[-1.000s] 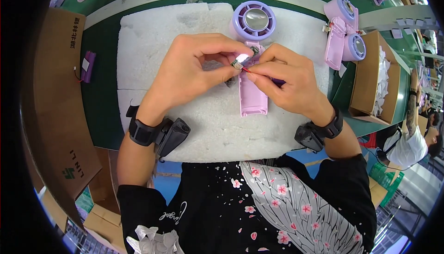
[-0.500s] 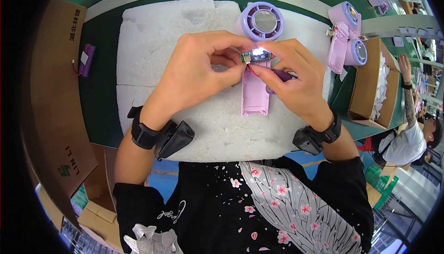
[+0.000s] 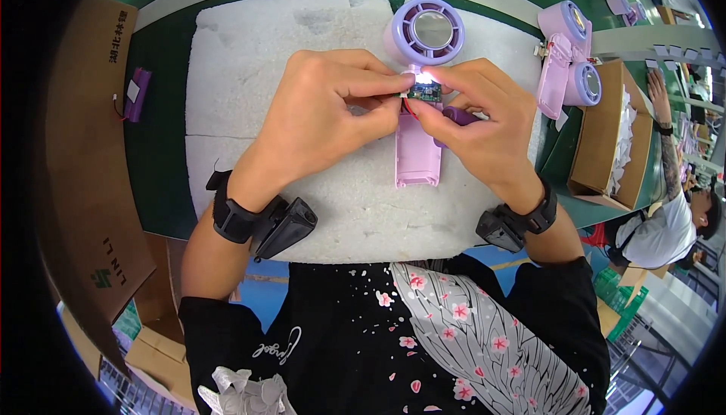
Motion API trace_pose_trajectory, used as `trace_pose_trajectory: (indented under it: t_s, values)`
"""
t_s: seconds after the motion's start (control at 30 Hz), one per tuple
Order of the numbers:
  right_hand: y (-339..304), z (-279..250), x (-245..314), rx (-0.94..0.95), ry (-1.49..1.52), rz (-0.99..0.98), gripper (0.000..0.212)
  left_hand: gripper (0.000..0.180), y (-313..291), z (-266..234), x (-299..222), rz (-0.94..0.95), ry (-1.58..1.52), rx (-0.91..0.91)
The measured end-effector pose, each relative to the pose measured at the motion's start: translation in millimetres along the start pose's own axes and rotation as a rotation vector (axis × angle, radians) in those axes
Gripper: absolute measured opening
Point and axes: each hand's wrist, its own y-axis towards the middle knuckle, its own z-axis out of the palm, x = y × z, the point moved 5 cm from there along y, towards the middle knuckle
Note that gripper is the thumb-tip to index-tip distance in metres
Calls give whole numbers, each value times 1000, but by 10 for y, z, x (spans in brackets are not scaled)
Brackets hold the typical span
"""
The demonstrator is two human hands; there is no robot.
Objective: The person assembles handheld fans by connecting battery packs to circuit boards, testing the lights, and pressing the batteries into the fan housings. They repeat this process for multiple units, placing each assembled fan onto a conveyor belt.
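Observation:
Between my two hands is a small green circuit board (image 3: 426, 91) with a bright white light at its upper edge. My left hand (image 3: 329, 109) pinches the board's left side, by a white connector with red and black wires. The thumb and forefinger of my right hand (image 3: 484, 116) close on its right side. A purple cylindrical piece (image 3: 460, 116) shows under my right fingers; its ends are partly hidden. Below the board lies an open pink handle shell (image 3: 417, 154), joined to a lilac round fan head (image 3: 432, 29) at the far side.
Everything rests on a white foam sheet (image 3: 333, 226). A purple battery (image 3: 138, 95) with a wired plug lies at left, beside a tall cardboard box (image 3: 83, 158). At right are more pink fan parts (image 3: 556, 75) and a cardboard box (image 3: 612, 139) holding white pieces. A co-worker (image 3: 669, 222) sits far right.
The circuit board has turned slightly, showing more of its face. My left thumb and forefinger have shifted right over the white connector. The fan has barely moved.

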Motion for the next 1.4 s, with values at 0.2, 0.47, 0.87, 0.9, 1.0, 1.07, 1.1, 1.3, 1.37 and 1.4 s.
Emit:
trace_pose_trajectory:
  t_s: [0.2,0.47,0.87,0.9,1.0,1.07,1.1,1.3,1.37,1.4]
  values:
    - [0,27,-30,13,26,45,34,26,7,3,11,-15,14,-2]
    - [-14,18,-7,12,35,100,31,25,10,8,34,-43,-22,32]
    - [-96,-24,-42,106,42,470,17,31,31,92,151,-179,-223,92]
    - [-103,-20,-36,107,34,427,17,31,29,91,145,-181,-224,92]
    - [-118,-11,-32,110,21,343,16,35,2,125,138,-334,-296,183]
    - [-102,-18,3,89,7,220,16,35,-2,133,132,-295,-297,182]
    - [-103,-20,28,78,-1,160,17,35,-6,135,122,-254,-297,179]
    - [-104,-35,10,93,-19,152,20,35,13,138,128,-288,-326,187]
    - [-101,-39,8,94,-33,166,21,35,19,140,103,-291,-316,171]
    - [-97,-38,6,94,-34,164,21,35,22,140,96,-292,-311,163]
